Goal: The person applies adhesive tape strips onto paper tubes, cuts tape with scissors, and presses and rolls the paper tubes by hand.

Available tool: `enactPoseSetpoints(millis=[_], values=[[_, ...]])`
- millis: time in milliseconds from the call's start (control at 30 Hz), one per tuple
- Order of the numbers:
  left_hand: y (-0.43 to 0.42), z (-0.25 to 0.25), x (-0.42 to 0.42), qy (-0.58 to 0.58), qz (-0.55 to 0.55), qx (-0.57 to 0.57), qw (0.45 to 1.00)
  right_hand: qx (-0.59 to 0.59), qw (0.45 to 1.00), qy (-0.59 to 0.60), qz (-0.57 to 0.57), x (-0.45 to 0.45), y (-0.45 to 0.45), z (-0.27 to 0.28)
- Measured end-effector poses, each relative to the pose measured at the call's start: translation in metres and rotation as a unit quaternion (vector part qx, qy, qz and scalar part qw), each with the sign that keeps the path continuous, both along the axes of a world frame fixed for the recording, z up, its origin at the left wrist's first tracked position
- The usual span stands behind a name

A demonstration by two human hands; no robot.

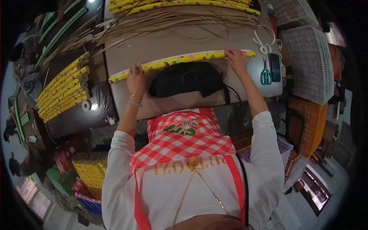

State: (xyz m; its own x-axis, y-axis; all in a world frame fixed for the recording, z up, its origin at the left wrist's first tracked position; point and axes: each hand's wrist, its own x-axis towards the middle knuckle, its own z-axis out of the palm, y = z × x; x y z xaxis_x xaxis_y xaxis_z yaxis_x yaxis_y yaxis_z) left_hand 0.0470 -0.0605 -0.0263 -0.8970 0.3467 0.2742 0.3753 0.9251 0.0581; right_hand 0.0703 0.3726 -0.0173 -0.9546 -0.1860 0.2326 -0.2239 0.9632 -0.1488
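A long yellow tube with a colourful printed pattern (pixel 176 59) lies across the worktable, a strip of white edge showing along its far side. My left hand (pixel 136 79) is closed over the tube near its left end. Toward the other end, my right hand (pixel 235 61) has its fingers curled over the tube. Just in front of the tube, between my hands, lies a black zipped pouch (pixel 186 79). Teal-handled scissors (pixel 265 76) and a dark phone (pixel 274 67) lie to the right of my right hand.
Thin brown strips (pixel 172 23) and more yellow tubes (pixel 184 4) lie at the back. Stacked yellow tubes (pixel 63 92) and a tape roll (pixel 86 105) are on the dark left table (pixel 101 103). White plastic baskets (pixel 306 63) stand right. Other people are at the far left.
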Motion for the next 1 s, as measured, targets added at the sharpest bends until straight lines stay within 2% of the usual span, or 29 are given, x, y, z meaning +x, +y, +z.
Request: enactPoseSetpoints(millis=[67, 200, 267, 367, 400, 467, 600, 667, 733, 833, 900, 1000], values=[[-0.002, -0.002, -0.005, 0.004, -0.014, -0.028, 0.999, 0.007, 1.0, 0.0, -0.007, -0.001, 0.002, -0.004], [0.001, 0.008, -0.004, -0.001, -0.005, -0.008, 1.0, 0.021, 0.999, -0.012, -0.031, 0.0, -0.004, -0.002], [0.002, 0.008, -0.003, -0.079, 0.06, 0.033, 0.994, 0.017, 0.998, -0.026, -0.057, -0.001, -0.005, -0.003], [0.003, 0.004, -0.005, -0.112, 0.089, 0.083, 0.986, 0.032, 0.997, -0.035, -0.068, -0.006, -0.002, -0.011], [-0.001, -0.002, -0.007, -0.109, 0.084, 0.082, 0.987, 0.053, 0.997, -0.029, -0.057, -0.008, 0.001, -0.015], [-0.011, -0.016, -0.011, -0.021, -0.035, 0.022, 0.999, 0.068, 0.996, -0.024, -0.051, -0.012, 0.003, -0.018], [0.0, -0.012, -0.024, -0.033, -0.018, 0.029, 0.999, 0.074, 0.994, -0.049, -0.056, -0.026, 0.006, -0.027], [-0.001, -0.01, -0.039, -0.093, -0.005, 0.025, 0.995, 0.094, 0.991, -0.052, -0.086, -0.032, -0.001, -0.017], [-0.005, -0.012, -0.056, -0.103, -0.013, 0.008, 0.995, 0.114, 0.986, -0.054, -0.109, -0.041, -0.017, -0.013], [-0.008, -0.019, -0.078, -0.117, -0.037, -0.007, 0.992, 0.097, 0.993, -0.003, -0.068, -0.04, -0.061, -0.013], [-0.008, -0.019, -0.085, -0.134, -0.043, -0.027, 0.99, -0.004, 0.998, 0.003, 0.056, -0.034, -0.086, -0.01], [-0.011, -0.021, -0.096, -0.166, -0.05, -0.028, 0.984, -0.005, 0.998, 0.002, 0.07, -0.032, -0.094, -0.022]])
